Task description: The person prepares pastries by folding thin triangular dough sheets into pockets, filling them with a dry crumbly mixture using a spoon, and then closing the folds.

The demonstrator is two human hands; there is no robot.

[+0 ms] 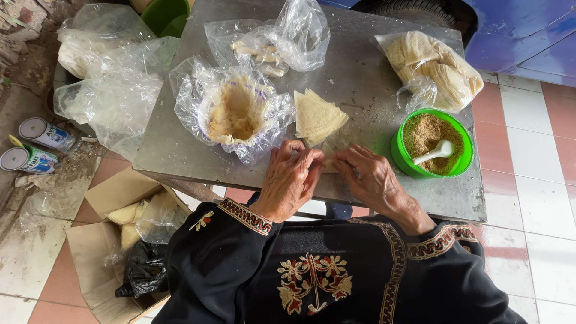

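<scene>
Together, left hand (290, 174) and right hand (367, 175) pinch closed on a wrapper (329, 163), probably folding it, below the stack (316, 115)

Grey metal table (180, 144), top dusted w/ crumbs. On it: bag of pale dough (235, 114) centre-left, bag of dough sticks (270, 45) behind, stack of thin wrappers (317, 115) centre, bag of wrappers (435, 69) far right, green bowl (399, 157) of brown crumbs w/ white spoon (437, 151).
</scene>
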